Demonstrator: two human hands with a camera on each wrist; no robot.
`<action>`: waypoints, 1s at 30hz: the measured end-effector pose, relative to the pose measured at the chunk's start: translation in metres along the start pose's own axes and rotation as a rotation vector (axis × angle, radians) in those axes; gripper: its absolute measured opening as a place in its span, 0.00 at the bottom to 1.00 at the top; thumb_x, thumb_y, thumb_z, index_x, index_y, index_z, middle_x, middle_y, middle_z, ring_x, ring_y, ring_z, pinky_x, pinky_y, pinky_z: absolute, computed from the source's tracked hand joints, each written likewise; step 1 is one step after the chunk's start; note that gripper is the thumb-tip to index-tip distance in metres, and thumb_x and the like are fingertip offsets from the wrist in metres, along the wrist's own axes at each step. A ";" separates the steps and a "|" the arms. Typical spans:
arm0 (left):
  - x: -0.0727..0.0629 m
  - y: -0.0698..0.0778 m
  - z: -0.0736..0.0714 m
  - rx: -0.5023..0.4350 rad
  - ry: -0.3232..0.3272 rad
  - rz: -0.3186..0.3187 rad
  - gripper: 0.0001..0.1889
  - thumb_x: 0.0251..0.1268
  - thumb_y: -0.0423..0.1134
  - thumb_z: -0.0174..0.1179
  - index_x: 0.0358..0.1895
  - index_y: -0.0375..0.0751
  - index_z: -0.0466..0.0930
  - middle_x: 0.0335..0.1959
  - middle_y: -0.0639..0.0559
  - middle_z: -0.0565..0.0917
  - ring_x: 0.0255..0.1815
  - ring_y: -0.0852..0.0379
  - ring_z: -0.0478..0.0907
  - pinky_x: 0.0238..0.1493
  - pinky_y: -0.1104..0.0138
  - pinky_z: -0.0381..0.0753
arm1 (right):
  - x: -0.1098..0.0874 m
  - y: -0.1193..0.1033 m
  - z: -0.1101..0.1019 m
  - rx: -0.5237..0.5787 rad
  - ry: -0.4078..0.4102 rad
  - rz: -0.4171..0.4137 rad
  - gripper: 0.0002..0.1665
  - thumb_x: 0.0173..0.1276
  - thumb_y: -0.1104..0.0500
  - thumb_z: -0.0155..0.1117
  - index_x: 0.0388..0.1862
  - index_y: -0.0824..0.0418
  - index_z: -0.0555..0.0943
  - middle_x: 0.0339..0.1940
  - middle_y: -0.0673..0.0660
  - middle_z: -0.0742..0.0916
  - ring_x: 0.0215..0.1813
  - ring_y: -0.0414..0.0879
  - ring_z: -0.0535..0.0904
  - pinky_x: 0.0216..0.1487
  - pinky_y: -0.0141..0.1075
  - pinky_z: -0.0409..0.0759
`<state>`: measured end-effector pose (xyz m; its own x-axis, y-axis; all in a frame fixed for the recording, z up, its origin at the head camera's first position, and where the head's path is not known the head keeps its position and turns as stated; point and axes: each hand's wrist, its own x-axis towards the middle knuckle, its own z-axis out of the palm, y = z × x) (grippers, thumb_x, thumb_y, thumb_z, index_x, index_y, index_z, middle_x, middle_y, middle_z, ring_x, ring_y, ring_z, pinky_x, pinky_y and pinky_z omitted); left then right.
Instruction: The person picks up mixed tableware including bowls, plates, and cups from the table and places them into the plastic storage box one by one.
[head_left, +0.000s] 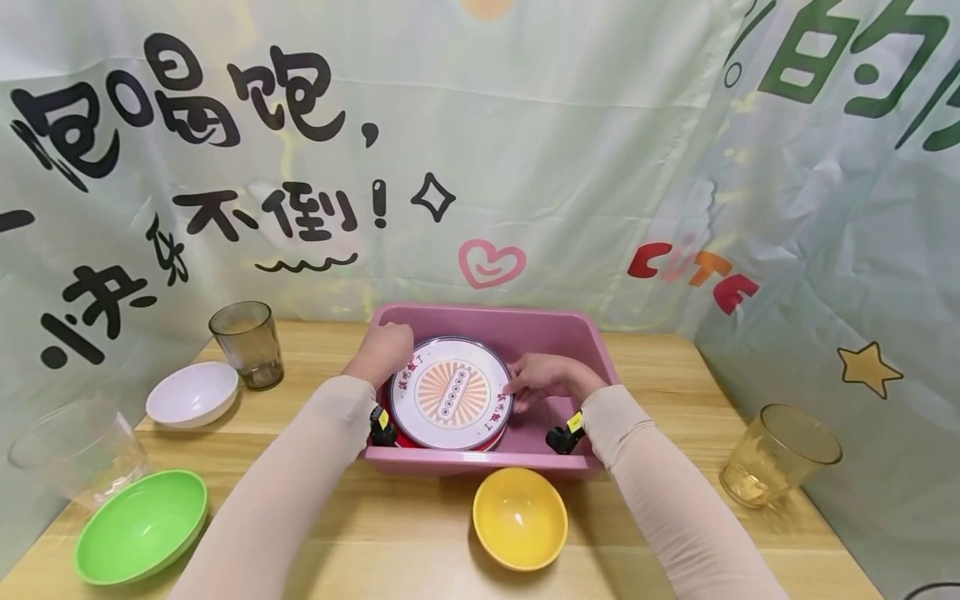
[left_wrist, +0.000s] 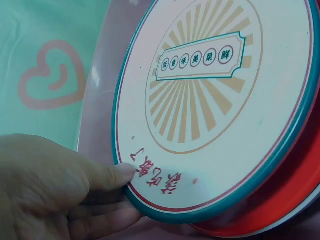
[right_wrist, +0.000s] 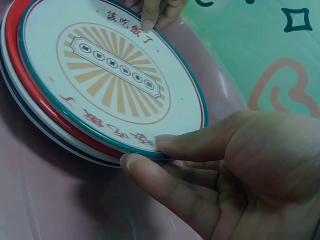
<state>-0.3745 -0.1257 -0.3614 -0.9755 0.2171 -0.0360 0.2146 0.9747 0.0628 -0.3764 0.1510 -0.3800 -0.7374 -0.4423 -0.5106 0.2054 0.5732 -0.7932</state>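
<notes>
Both hands hold a white plate [head_left: 450,396] with a teal rim, an orange sunburst and red characters, inside a pink tub [head_left: 465,460]. At its left rim my left hand [head_left: 384,352] pinches it, thumb on top and fingers beneath, as the left wrist view shows. My right hand [head_left: 551,379] pinches the opposite rim, with the thumb [right_wrist: 175,145] over the edge and a finger below. Beneath lies a red plate [left_wrist: 300,172], and further pale and dark rims show under that in the right wrist view.
A yellow bowl [head_left: 520,518] stands just before the tub. To the left are a green bowl [head_left: 142,527], a white bowl [head_left: 193,395], a clear cup [head_left: 82,454] and a grey cup [head_left: 247,346]. An amber cup [head_left: 778,457] stands right. A printed curtain [head_left: 585,192] hangs behind.
</notes>
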 end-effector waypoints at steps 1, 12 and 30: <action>-0.001 0.000 0.000 0.002 -0.003 0.006 0.07 0.68 0.31 0.54 0.34 0.36 0.83 0.34 0.44 0.85 0.34 0.51 0.78 0.45 0.57 0.77 | 0.000 0.001 0.000 -0.003 -0.009 0.003 0.07 0.70 0.66 0.62 0.37 0.72 0.77 0.26 0.63 0.85 0.25 0.48 0.84 0.36 0.39 0.86; -0.009 0.005 0.001 0.052 -0.003 0.028 0.11 0.69 0.30 0.48 0.36 0.38 0.83 0.33 0.46 0.83 0.33 0.49 0.78 0.43 0.55 0.78 | 0.003 0.005 0.002 -0.041 -0.061 -0.008 0.08 0.70 0.65 0.62 0.35 0.71 0.78 0.25 0.64 0.86 0.24 0.47 0.83 0.33 0.37 0.85; -0.011 0.007 0.000 0.118 -0.068 0.041 0.11 0.67 0.31 0.49 0.36 0.42 0.84 0.41 0.45 0.85 0.43 0.45 0.80 0.50 0.51 0.77 | 0.000 0.003 0.002 -0.152 -0.044 -0.004 0.11 0.66 0.63 0.68 0.28 0.67 0.76 0.23 0.61 0.85 0.23 0.46 0.81 0.29 0.36 0.84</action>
<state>-0.3625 -0.1213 -0.3607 -0.9611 0.2560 -0.1035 0.2623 0.9636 -0.0521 -0.3741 0.1515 -0.3834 -0.7087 -0.4722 -0.5243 0.1005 0.6680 -0.7374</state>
